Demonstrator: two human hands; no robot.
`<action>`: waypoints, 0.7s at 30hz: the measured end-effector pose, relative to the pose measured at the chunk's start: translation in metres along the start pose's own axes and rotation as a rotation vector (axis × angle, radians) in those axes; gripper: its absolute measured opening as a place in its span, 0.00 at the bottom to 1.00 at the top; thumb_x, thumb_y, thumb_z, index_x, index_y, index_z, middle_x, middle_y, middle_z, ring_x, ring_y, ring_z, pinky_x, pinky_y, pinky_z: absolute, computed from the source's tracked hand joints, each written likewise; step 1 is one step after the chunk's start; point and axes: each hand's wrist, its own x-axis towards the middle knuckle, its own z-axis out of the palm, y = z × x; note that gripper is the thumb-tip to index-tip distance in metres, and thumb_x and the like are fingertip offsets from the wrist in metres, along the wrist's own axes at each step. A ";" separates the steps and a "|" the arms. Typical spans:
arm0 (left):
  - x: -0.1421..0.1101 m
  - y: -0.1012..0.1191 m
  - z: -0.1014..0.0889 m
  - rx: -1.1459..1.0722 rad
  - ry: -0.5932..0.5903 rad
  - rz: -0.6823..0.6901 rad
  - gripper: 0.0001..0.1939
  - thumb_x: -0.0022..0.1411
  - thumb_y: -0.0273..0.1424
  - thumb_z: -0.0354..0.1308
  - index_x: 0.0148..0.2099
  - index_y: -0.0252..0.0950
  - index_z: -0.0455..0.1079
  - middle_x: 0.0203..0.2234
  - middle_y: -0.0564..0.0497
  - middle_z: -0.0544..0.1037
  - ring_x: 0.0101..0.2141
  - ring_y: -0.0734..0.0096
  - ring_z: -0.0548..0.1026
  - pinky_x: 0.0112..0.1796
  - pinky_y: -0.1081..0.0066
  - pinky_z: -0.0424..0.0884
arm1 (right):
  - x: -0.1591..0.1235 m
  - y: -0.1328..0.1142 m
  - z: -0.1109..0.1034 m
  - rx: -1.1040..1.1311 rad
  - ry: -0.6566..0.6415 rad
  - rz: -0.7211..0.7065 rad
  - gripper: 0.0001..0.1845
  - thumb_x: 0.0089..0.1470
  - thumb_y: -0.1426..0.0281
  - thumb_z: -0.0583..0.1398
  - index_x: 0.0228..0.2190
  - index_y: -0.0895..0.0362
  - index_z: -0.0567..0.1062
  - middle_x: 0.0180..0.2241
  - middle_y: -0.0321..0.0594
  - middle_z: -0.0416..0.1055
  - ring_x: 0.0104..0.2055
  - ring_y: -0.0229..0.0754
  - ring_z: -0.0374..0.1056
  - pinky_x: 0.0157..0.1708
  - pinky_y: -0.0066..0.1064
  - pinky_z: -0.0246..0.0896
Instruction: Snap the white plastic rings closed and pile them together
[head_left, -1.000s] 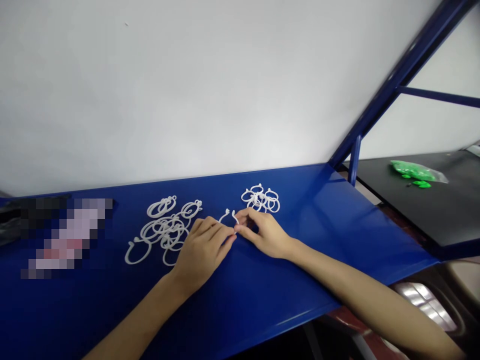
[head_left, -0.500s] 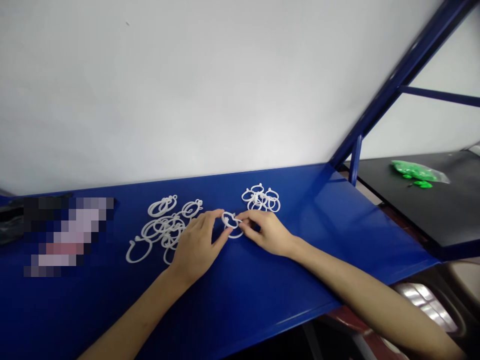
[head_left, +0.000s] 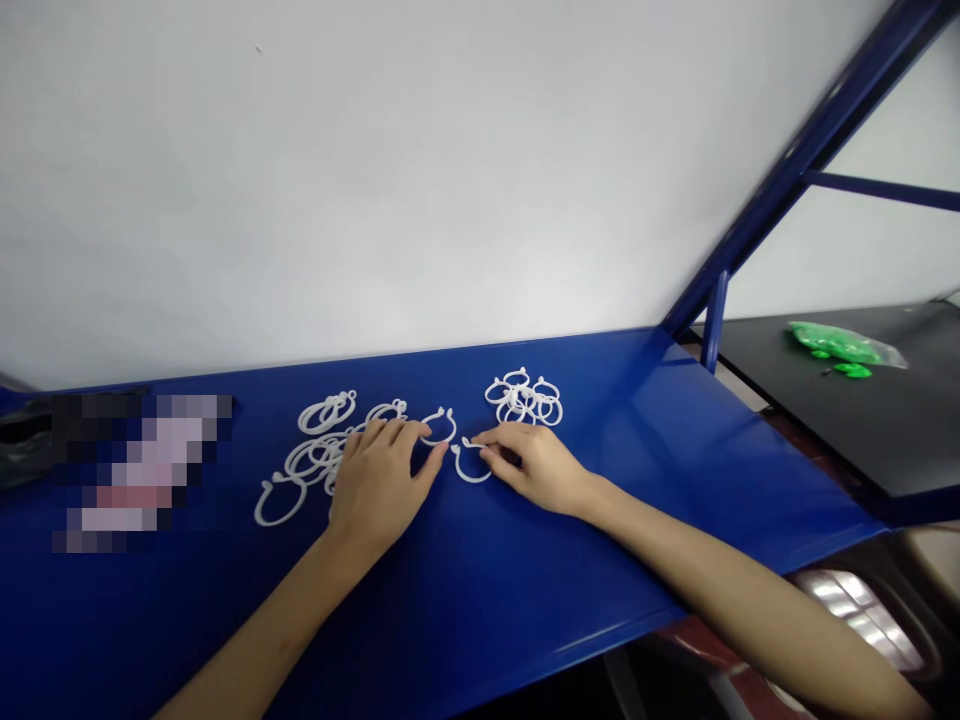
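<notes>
My left hand (head_left: 381,478) holds a white open curtain ring (head_left: 453,432) with knobbed ends between its thumb and forefinger. My right hand (head_left: 536,465) pinches the right side of a second curtain ring (head_left: 471,481), which lies low at the blue table (head_left: 510,600) with its gap toward the back. The two rings are close together, and I cannot tell whether they touch. A loose pile of similar rings (head_left: 281,521) lies left of and partly under my left hand. Behind my right hand sits a tighter cluster of rings (head_left: 556,412).
A pale wall (head_left: 450,180) rises behind the table. At the left end lie a dark bag (head_left: 26,455) and a blurred-out patch. A blue metal frame (head_left: 716,310) stands at the right. Beyond it, a black table (head_left: 810,410) carries a clear bag of green pieces (head_left: 844,343).
My left hand has drawn left and slightly away from my right hand with its ring. The two rings, overlapping before, now show side by side. My right hand has barely moved.
</notes>
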 end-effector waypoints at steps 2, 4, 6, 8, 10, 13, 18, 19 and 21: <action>0.001 -0.002 -0.003 0.064 -0.013 0.007 0.16 0.68 0.41 0.54 0.45 0.35 0.76 0.35 0.44 0.82 0.43 0.47 0.75 0.43 0.51 0.68 | 0.000 -0.002 -0.001 0.013 0.013 0.000 0.11 0.65 0.70 0.57 0.46 0.58 0.77 0.36 0.40 0.78 0.34 0.38 0.73 0.37 0.31 0.69; 0.001 -0.001 -0.008 0.078 -0.005 0.030 0.18 0.69 0.42 0.52 0.47 0.36 0.76 0.33 0.44 0.82 0.42 0.48 0.75 0.42 0.51 0.67 | 0.000 -0.004 -0.002 0.033 0.039 0.008 0.12 0.65 0.70 0.57 0.47 0.58 0.76 0.36 0.40 0.78 0.33 0.37 0.73 0.35 0.30 0.69; 0.001 0.001 -0.011 0.007 0.016 0.058 0.17 0.70 0.42 0.50 0.46 0.38 0.76 0.33 0.46 0.82 0.41 0.51 0.75 0.43 0.52 0.66 | -0.001 -0.006 -0.003 0.058 0.074 0.019 0.12 0.65 0.69 0.57 0.48 0.57 0.75 0.34 0.38 0.78 0.31 0.37 0.72 0.34 0.29 0.69; 0.001 0.004 -0.013 -0.130 0.018 0.074 0.16 0.71 0.41 0.50 0.44 0.40 0.76 0.34 0.48 0.82 0.40 0.56 0.75 0.45 0.55 0.66 | -0.002 -0.007 -0.003 0.087 0.107 0.019 0.13 0.65 0.68 0.57 0.49 0.56 0.74 0.32 0.37 0.77 0.30 0.36 0.72 0.33 0.28 0.69; 0.001 0.008 -0.014 -0.285 0.000 0.080 0.15 0.71 0.40 0.50 0.42 0.41 0.76 0.35 0.51 0.83 0.40 0.61 0.76 0.46 0.57 0.68 | -0.003 -0.008 -0.003 0.116 0.120 0.003 0.11 0.65 0.67 0.57 0.47 0.56 0.74 0.32 0.37 0.77 0.29 0.36 0.71 0.32 0.28 0.69; 0.000 0.011 -0.013 -0.458 -0.018 0.060 0.12 0.70 0.37 0.52 0.39 0.41 0.76 0.33 0.53 0.83 0.37 0.66 0.77 0.42 0.63 0.72 | -0.004 -0.010 -0.003 0.133 0.091 -0.056 0.07 0.65 0.66 0.58 0.41 0.56 0.75 0.33 0.38 0.76 0.31 0.37 0.71 0.33 0.29 0.69; -0.004 0.013 -0.011 -0.545 0.015 0.053 0.11 0.69 0.30 0.53 0.36 0.41 0.77 0.29 0.55 0.80 0.32 0.71 0.78 0.36 0.71 0.74 | -0.006 -0.013 -0.001 0.114 0.059 -0.212 0.09 0.67 0.68 0.56 0.35 0.56 0.73 0.32 0.40 0.75 0.35 0.39 0.69 0.37 0.32 0.68; -0.006 0.013 -0.010 -0.546 0.031 0.064 0.11 0.68 0.28 0.54 0.35 0.40 0.76 0.29 0.55 0.80 0.32 0.72 0.78 0.36 0.71 0.74 | -0.007 -0.014 -0.001 0.101 0.049 -0.248 0.08 0.68 0.68 0.56 0.37 0.57 0.74 0.33 0.41 0.75 0.35 0.39 0.69 0.38 0.33 0.68; -0.008 0.012 -0.009 -0.544 0.066 0.099 0.11 0.67 0.26 0.54 0.35 0.40 0.76 0.28 0.55 0.80 0.33 0.72 0.78 0.37 0.72 0.74 | -0.008 -0.015 -0.002 0.067 0.028 -0.301 0.09 0.69 0.70 0.54 0.41 0.57 0.74 0.34 0.41 0.75 0.35 0.40 0.68 0.38 0.34 0.68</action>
